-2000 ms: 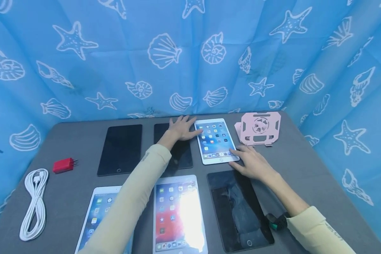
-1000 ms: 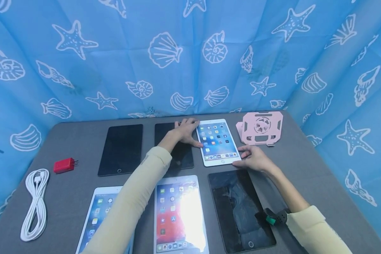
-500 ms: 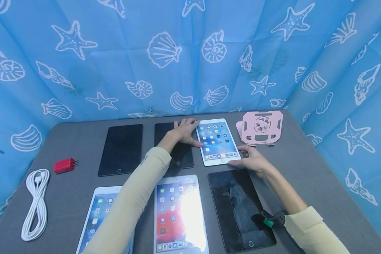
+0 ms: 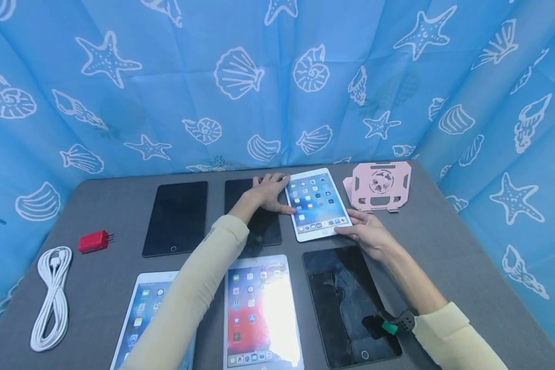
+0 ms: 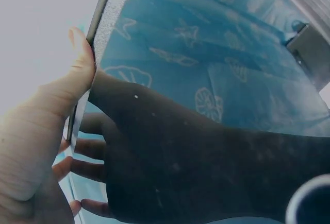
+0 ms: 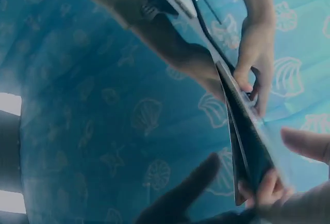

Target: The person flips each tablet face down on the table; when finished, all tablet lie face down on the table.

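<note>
You seem to be starting a lift: your right hand point(image 4: 369, 235) pinches the near right corner of the white tablet point(image 4: 317, 204), while your left hand point(image 4: 267, 193) spans its left edge with thumb and fingers spread, though whether it grips is unclear. The tablet sits between your hands, left of the pink stand point(image 4: 380, 186); next probably calls for a sure hold on both sides.
</note>
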Demonstrator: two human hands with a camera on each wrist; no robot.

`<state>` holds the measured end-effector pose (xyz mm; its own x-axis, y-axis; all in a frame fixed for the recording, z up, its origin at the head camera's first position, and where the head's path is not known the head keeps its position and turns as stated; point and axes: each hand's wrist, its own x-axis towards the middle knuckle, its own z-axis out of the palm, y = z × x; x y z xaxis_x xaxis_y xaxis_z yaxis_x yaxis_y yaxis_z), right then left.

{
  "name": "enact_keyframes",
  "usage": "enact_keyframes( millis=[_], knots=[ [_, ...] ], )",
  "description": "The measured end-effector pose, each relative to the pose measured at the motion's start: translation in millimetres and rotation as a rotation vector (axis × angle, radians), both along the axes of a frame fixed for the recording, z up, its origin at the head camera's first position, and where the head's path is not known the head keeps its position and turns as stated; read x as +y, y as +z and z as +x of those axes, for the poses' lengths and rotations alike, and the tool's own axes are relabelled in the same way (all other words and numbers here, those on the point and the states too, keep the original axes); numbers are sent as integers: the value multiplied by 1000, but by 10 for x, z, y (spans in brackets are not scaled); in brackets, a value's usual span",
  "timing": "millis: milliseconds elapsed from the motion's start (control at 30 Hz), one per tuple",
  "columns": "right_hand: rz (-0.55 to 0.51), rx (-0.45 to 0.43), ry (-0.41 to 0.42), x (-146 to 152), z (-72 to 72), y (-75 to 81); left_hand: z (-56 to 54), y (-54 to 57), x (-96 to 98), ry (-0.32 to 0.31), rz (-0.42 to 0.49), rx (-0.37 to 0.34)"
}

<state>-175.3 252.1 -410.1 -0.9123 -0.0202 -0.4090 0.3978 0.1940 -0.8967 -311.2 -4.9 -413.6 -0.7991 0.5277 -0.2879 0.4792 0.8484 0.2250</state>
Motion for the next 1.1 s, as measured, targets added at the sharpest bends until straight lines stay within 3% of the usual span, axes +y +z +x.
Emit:
enact_keyframes(
  millis=[100,267,567,733,1100],
  knots=[
    [-29,30,-23,3,20,-13,9,-7,-4,-2,5,-5],
    [63,125,17,30,57,-2,13,-2,-25,-4,21,-9],
    [50,241,23,20,94,115,23,-35,-46,-5,44,3],
    [114,314,37,-32,147,207,27,-67,-37,-1,68,12],
    [177,352,14,-145,211,401,66,-100,51,-1,173,41]
  ],
)
